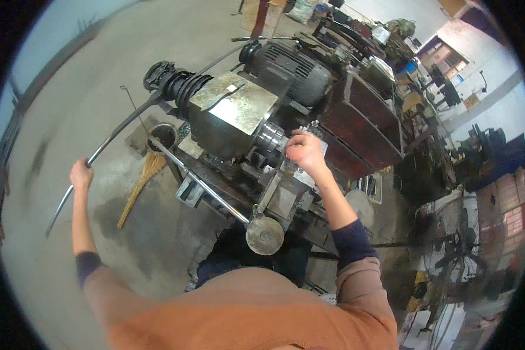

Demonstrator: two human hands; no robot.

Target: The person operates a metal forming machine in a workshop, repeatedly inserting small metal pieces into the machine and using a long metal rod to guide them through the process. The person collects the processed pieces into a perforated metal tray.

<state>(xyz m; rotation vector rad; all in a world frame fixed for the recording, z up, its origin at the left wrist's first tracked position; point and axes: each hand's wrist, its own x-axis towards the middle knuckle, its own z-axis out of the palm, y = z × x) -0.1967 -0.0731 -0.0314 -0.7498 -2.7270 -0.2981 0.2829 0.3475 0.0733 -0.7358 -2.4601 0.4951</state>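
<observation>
Arms spread wide at a grimy old machine [219, 137]

So I'm standing here watching, and this person's left hand [81, 175] has its grip wrapped firmly round a long metal lever [115, 130]. The lever slants up to the ribbed black pulley [186, 90] at the machine's left end, and its free tip pokes out past the fist. The right hand [304, 153] is way over at the round steel chuck [269, 137], fingers curled just beside it; honestly, I can't tell if that grip has hold of anything, the knuckles block it. A big finned motor [294, 70] sits behind. Closer to the person, a straight shiny rod [216, 195] runs to a round metal disc [265, 235]. There's a straw broom [140, 184] left of the machine, too.
</observation>
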